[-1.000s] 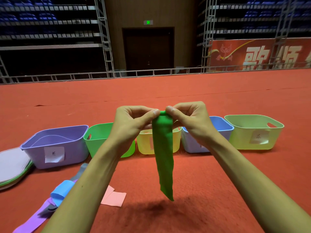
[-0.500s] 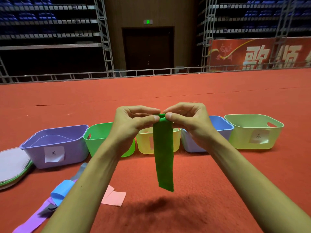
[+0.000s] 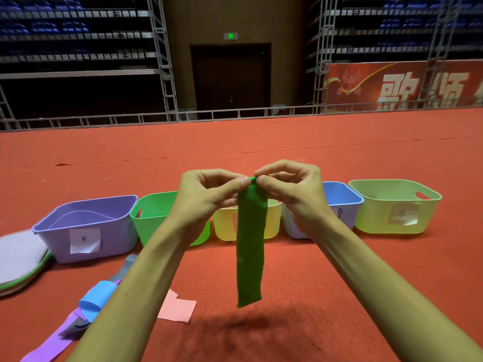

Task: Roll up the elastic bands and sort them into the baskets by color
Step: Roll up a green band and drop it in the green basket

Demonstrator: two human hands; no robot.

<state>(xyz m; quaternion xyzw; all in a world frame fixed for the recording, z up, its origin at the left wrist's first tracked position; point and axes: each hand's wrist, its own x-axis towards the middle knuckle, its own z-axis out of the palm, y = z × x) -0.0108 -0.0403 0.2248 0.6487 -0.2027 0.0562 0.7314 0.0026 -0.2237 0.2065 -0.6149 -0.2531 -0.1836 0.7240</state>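
Observation:
A green elastic band (image 3: 249, 252) hangs straight down in mid-air, its top end rolled into a small coil. My left hand (image 3: 206, 197) and my right hand (image 3: 290, 189) pinch that coil from either side with thumbs and fingertips. Behind them a row of baskets stands on the red carpet: purple (image 3: 88, 226), green (image 3: 154, 212), yellow (image 3: 224, 226), blue (image 3: 342, 202) and light green (image 3: 392, 205). Loose bands lie at the lower left: a blue one (image 3: 98, 299), a purple one (image 3: 55, 343), a grey one (image 3: 125, 267) and a pink one (image 3: 177, 309).
A stack of flat round mats (image 3: 18, 259) lies at the far left beside the purple basket. Red carpet (image 3: 313, 296) stretches in front of and behind the baskets. A metal railing (image 3: 235, 113) bounds the carpet at the back.
The hanging part of the green band has grown shorter as both hands keep turning its top end into a coil; its lower end has risen. The hands stay in place.

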